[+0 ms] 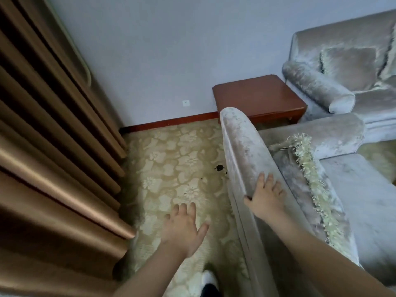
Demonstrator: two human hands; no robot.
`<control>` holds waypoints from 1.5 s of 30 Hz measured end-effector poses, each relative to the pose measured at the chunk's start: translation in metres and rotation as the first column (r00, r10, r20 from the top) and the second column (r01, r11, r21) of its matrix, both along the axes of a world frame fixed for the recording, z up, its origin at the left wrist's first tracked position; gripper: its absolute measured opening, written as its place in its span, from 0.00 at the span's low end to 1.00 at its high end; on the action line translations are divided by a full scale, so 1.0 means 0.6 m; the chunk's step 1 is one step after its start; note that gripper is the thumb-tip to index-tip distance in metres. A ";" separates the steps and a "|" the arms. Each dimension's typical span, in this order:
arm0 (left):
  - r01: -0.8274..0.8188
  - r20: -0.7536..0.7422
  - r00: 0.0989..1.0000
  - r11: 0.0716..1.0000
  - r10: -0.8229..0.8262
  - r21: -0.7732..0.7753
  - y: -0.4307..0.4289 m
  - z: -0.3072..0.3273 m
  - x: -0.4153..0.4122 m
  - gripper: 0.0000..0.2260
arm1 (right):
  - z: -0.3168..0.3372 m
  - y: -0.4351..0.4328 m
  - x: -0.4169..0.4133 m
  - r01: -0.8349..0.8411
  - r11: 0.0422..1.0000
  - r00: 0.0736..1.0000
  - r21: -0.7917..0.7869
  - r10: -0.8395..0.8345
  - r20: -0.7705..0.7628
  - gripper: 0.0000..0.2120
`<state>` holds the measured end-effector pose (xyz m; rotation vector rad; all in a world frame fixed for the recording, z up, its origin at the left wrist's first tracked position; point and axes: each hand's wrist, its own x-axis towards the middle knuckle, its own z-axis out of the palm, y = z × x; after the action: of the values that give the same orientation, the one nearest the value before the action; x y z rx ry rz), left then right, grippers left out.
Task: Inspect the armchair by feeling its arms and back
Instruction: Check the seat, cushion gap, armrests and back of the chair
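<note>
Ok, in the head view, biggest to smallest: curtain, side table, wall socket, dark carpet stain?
1. Brown curtain, though it hangs nearest.
2. Wooden side table.
3. Wall socket and dark carpet stain look about alike.

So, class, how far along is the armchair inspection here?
Done: nothing can be confirmed finished. In hand: the right hand rests on the armchair's back. The left hand hovers open above the carpet. Left: the far arm, untouched.
</note>
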<state>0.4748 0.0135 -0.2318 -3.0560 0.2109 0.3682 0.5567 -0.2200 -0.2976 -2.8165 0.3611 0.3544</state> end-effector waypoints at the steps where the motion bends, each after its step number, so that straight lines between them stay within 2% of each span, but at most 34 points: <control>1: 0.003 0.013 1.000 1.000 -0.003 0.004 0.010 0.005 0.032 0.33 | 0.005 0.007 0.042 0.026 1.000 1.000 0.001 -0.026 0.002 0.48; 7: 0.125 0.043 0.991 0.992 -0.126 0.033 0.036 0.016 0.293 0.32 | 0.022 0.046 0.279 0.254 0.965 0.967 -0.068 -0.253 0.019 0.49; 12: 0.189 0.049 0.981 0.982 -0.187 -0.031 -0.012 0.000 0.450 0.29 | 0.000 0.052 0.302 0.312 0.939 0.950 -0.146 -0.309 0.043 0.49; 16: 0.402 0.065 0.914 0.916 -0.400 -0.016 -0.069 -0.015 0.521 0.30 | 0.001 0.048 0.304 0.313 0.931 0.950 -0.186 -0.309 0.055 0.48; 19: 0.529 0.054 0.849 0.847 -0.526 -0.062 -0.102 -0.025 0.579 0.31 | 0.002 0.052 0.306 0.328 0.921 0.945 -0.211 -0.320 0.072 0.48; 25: 0.822 0.113 0.564 0.569 -0.818 0.023 -0.137 -0.030 0.734 0.29 | -0.012 0.044 0.300 0.407 0.892 0.910 -0.196 -0.377 0.173 0.38; 29: 0.931 -0.013 0.324 0.316 -0.946 0.180 -0.136 -0.036 0.865 0.35 | -0.023 0.048 0.312 0.520 0.825 0.852 -0.222 -0.485 0.195 0.34; 32: 0.964 -0.111 0.205 0.180 -0.972 0.197 -0.135 -0.051 0.955 0.39 | -0.019 0.073 0.348 0.740 0.639 0.672 -0.210 -0.713 0.201 0.33; 35: 0.981 -0.163 0.083 0.051 -0.983 0.188 -0.156 -0.052 1.018 0.41 | -0.010 0.098 0.415 0.867 0.427 0.472 -0.256 -0.869 0.151 0.32; 39: 0.994 -0.155 0.021 0.004 -0.988 0.110 -0.197 -0.067 1.026 0.42 | -0.010 0.107 0.451 0.944 0.255 0.304 -0.209 -0.920 0.249 0.30; 40: 0.994 -0.146 -0.030 -0.045 -0.989 0.103 -0.210 -0.072 1.027 0.43 | -0.010 0.109 0.453 0.953 0.236 0.282 -0.190 -0.921 0.269 0.31; 42: 0.972 -0.130 -0.185 -0.201 -0.974 0.119 -0.239 -0.081 1.043 0.47 | -0.010 0.111 0.456 0.960 0.224 0.267 -0.167 -0.913 0.309 0.31; 45: 0.847 -0.142 -0.514 -0.527 -0.846 0.072 -0.282 -0.083 1.075 0.48 | -0.012 0.112 0.459 0.961 0.213 0.261 -0.176 -0.907 0.329 0.28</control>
<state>1.1196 -0.1558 -0.2817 -1.1746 2.4799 0.1175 0.8319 -0.1530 -0.3050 -2.2103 2.1521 -0.2667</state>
